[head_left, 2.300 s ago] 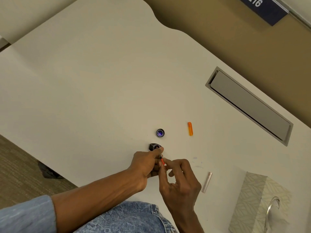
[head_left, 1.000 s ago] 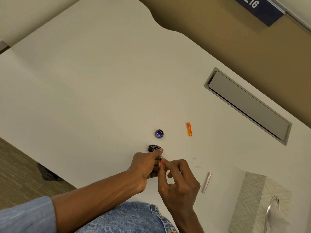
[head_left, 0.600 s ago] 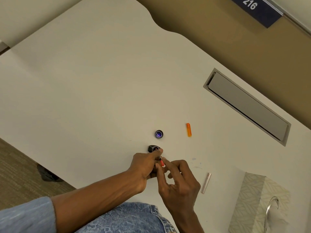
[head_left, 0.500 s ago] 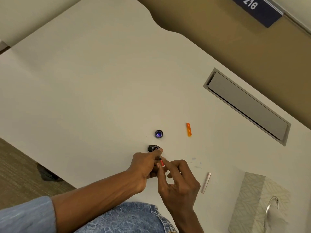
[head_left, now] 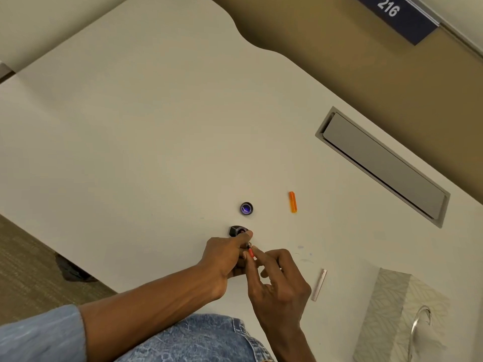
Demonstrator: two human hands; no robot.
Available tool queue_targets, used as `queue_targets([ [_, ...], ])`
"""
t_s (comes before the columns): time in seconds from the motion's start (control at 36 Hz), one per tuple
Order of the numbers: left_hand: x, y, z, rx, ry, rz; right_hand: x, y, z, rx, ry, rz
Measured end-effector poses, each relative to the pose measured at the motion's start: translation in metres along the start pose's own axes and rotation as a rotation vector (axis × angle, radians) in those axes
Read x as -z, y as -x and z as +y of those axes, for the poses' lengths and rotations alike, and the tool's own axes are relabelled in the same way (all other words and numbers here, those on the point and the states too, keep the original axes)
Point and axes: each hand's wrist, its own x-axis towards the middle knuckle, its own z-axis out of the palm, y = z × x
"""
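- Left hand (head_left: 226, 255) is curled tight, gripping a small black rounded device (head_left: 236, 230). Only the device's far end pokes out past the fingertip, and it sits low on the bench (head_left: 146, 131), close to the near edge.
- Right hand (head_left: 277, 280) is closed in a pinch, thumb and forefinger holding a slim red-orange tool (head_left: 251, 252). The other fingers are loosely bent.
- The tool's tip is right up against the left hand's fingers, just short of the black device. Whether it actually touches the device, I cannot tell.
- The two hands meet knuckle to knuckle above a lap in faded blue denim (head_left: 198, 338), and a light blue sleeve (head_left: 39, 335) covers the left arm at the bottom left corner.
- Just beyond the device, towards the bench's middle, lies a small round black cap with a shiny purple centre (head_left: 246, 208), clear of both hands.
- To the right of the cap lies a short translucent orange plastic stick (head_left: 292, 202), on its own.
- A thin flat silver strip (head_left: 319, 284) lies near the right hand on its outer side, not touching it.
- At the right end stands a pale leaf-patterned tissue box (head_left: 400, 309).
- Towards the far edge, a long grey recessed flap (head_left: 381, 165) is set into the top.
- On the wall beyond hangs a dark blue sign reading 216 (head_left: 392, 14).
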Motion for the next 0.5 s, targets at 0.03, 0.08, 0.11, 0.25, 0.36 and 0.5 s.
queue_targets([
  [0.03, -0.0001, -0.0004, 0.0, 0.001, 0.001, 0.004, 0.0005, -0.0002, -0.0004, 0.0, 0.0, -0.002],
  [0.08, -0.0003, -0.0011, 0.0001, 0.001, 0.001, 0.012, 0.0012, -0.001, -0.0009, 0.004, 0.004, -0.005],
  [0.11, -0.0005, -0.0013, 0.0001, 0.0, -0.002, 0.015, 0.0012, -0.0013, -0.0013, 0.008, 0.007, -0.006],
  [0.25, 0.0004, 0.0, 0.0008, -0.003, 0.0, 0.012, 0.0005, -0.0003, -0.0023, 0.005, 0.009, 0.006],
  [0.36, 0.0013, 0.0012, 0.0008, -0.003, -0.002, 0.003, -0.0016, 0.0014, -0.0004, 0.002, 0.011, 0.005],
  [0.5, 0.0002, 0.0017, 0.0014, 0.006, 0.012, 0.003, -0.0012, 0.0, 0.0002, 0.006, 0.019, 0.012],
])
